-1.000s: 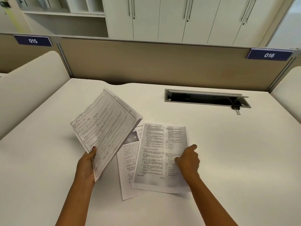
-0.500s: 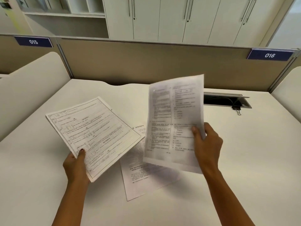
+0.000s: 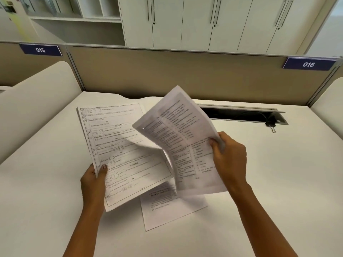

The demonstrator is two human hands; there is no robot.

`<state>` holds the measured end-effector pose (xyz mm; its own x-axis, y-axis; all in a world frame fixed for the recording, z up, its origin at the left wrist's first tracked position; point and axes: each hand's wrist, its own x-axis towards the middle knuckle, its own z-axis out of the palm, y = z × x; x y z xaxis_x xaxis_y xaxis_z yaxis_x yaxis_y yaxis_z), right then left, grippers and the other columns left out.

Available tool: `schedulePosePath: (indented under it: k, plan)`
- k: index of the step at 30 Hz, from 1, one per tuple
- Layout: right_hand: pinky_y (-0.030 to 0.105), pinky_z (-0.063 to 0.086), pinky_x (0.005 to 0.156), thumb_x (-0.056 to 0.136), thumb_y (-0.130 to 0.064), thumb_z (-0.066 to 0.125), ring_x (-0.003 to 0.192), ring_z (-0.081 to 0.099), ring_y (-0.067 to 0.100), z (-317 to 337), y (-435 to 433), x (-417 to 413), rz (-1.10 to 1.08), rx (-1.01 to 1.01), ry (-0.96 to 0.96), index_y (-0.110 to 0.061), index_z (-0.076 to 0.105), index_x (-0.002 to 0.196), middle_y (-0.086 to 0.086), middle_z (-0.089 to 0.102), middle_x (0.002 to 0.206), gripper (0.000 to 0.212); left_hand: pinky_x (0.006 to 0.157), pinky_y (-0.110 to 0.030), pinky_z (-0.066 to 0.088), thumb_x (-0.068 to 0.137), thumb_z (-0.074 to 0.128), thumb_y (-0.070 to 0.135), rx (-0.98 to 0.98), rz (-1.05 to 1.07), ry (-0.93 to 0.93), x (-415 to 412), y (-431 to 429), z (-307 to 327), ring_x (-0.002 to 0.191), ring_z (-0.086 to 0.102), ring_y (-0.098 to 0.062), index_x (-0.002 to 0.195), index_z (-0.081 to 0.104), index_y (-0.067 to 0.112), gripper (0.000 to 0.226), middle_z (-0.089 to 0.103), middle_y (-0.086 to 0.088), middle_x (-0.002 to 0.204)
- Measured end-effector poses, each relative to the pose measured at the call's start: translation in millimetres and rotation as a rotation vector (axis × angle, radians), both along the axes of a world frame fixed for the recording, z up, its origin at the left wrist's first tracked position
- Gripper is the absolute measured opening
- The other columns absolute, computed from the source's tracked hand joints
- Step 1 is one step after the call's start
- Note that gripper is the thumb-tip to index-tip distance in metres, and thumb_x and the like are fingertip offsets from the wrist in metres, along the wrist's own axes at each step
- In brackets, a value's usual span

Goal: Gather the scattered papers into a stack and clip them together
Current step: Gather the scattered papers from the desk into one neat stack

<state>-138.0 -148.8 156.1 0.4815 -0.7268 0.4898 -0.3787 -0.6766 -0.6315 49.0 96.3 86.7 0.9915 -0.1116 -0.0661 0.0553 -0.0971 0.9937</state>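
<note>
Paper forms [image 3: 120, 149] are pinched in the left grip [image 3: 92, 180], one page [image 3: 178, 138] in the right grip [image 3: 230, 158]; sheet [image 3: 172, 210] and clip [image 3: 271, 125] lie ungathered on the bench [image 3: 278, 182].

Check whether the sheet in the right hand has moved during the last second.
Yes. The two-column sheet rose off the desk, where it lay short of the cable slot; gripped by the right hand, it now covers the slot's left end.

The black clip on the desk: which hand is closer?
Right. The right hand, gripping a sheet, is nearer the person and left of the black clip; the left hand, gripping papers, is much farther left.
</note>
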Motion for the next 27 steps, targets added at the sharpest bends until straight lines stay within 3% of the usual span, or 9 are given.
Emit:
schedulePosePath:
  k: [3,8,12,15,19,22,24,27]
  plan:
    - [0.006,0.035,0.055,0.093,-0.028,0.055,0.058,0.053,0.011,-5.8,-6.1,6.3,-0.117,-0.017,-0.021,-0.011,0.062,0.094,0.001,0.067,0.084,0.018,0.079,-0.040,0.054,0.096,0.051,0.016,-0.031,-0.004,0.034,-1.1,-0.7,0.1,0.094,0.065,-0.030,0.117,0.059,0.012,0.023,0.066,-0.008,0.106]
    - [0.019,0.047,0.063,0.094,-0.028,0.052,0.062,0.055,0.012,-12.8,-16.3,11.1,-0.178,0.030,-0.051,-0.009,0.062,0.098,0.007,0.070,0.091,0.022,0.060,-0.028,0.059,0.095,0.053,0.013,-0.138,0.011,0.125,0.9,5.9,2.5,0.086,0.065,-0.019,0.115,0.061,0.016,0.022,0.067,0.004,0.097]
    - [0.011,0.046,0.061,0.097,-0.023,0.048,0.063,0.053,0.003,-15.5,-20.4,12.6,-0.086,0.228,-0.071,-0.008,0.058,0.100,0.000,0.062,0.090,0.018,0.069,-0.035,0.057,0.095,0.053,0.014,-0.192,0.016,0.196,4.9,9.2,0.3,0.090,0.066,-0.024,0.117,0.061,0.015,0.023,0.068,-0.003,0.103]
    - [0.004,0.040,0.053,0.096,-0.021,0.051,0.066,0.053,0.005,-25.2,-20.2,14.9,-0.044,0.367,0.014,-0.006,0.059,0.103,-0.001,0.059,0.092,0.019,0.071,-0.036,0.059,0.095,0.053,0.014,-0.255,0.014,0.257,7.9,10.3,-2.9,0.097,0.065,-0.026,0.120,0.061,0.015,0.026,0.067,-0.006,0.110]
    - [0.012,0.034,0.051,0.092,-0.025,0.056,0.072,0.056,0.017,-52.2,-10.7,23.6,0.021,0.488,0.164,-0.003,0.062,0.098,0.009,0.065,0.093,0.023,0.075,-0.039,0.058,0.094,0.055,0.019,-0.338,-0.022,0.355,9.6,11.5,-8.3,0.102,0.065,-0.028,0.120,0.062,0.018,0.027,0.067,-0.008,0.117]
    - [0.013,0.034,0.051,0.092,-0.025,0.056,0.074,0.056,0.018,-71.2,3.9,34.6,0.045,0.532,0.222,-0.003,0.061,0.098,0.008,0.064,0.094,0.023,0.060,-0.034,0.059,0.094,0.054,0.019,-0.381,-0.052,0.396,7.4,9.4,-7.8,0.091,0.067,-0.025,0.120,0.062,0.017,0.027,0.068,-0.007,0.112]
    - [0.018,0.040,0.057,0.092,-0.026,0.055,0.082,0.058,0.021,-85.3,14.6,42.1,0.026,0.488,0.291,-0.004,0.060,0.099,0.008,0.063,0.098,0.023,0.053,-0.031,0.058,0.095,0.052,0.017,-0.402,-0.066,0.403,5.3,7.8,-6.7,0.083,0.069,-0.020,0.118,0.062,0.017,0.025,0.069,-0.005,0.107]
    - [0.032,0.048,0.082,0.091,-0.030,0.057,0.104,0.052,0.027,-99.5,28.1,49.5,-0.082,0.363,0.445,-0.008,0.061,0.107,0.010,0.055,0.114,0.028,0.055,-0.031,0.058,0.095,0.052,0.016,-0.399,-0.071,0.401,3.1,7.4,-5.9,0.085,0.069,-0.021,0.109,0.065,0.018,0.019,0.069,-0.005,0.106]
